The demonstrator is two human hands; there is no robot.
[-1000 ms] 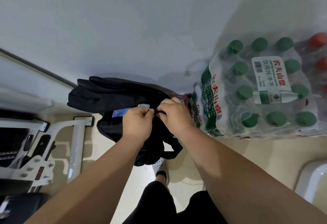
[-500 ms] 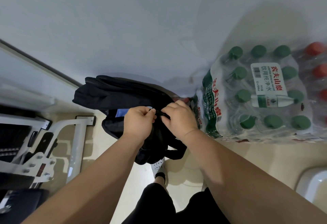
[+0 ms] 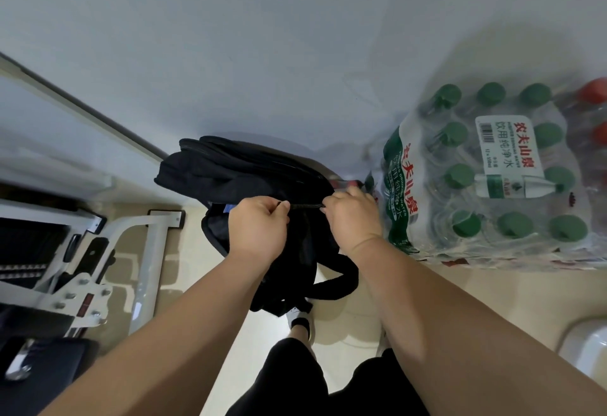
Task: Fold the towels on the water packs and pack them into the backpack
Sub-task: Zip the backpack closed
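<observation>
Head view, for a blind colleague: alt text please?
A left hand and a right hand pinch the top edge of a black backpack, stretching it between them. A shrink-wrapped water pack of green-capped bottles stands right of it.

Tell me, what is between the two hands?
A thin black strip of the backpack, stretched straight from the left hand to the right hand; both pinch it. The head view shows it.

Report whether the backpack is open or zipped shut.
Partly open: the backpack shows a gap with something blue beside the left hand, which pinches the zipper line with the right hand.
</observation>
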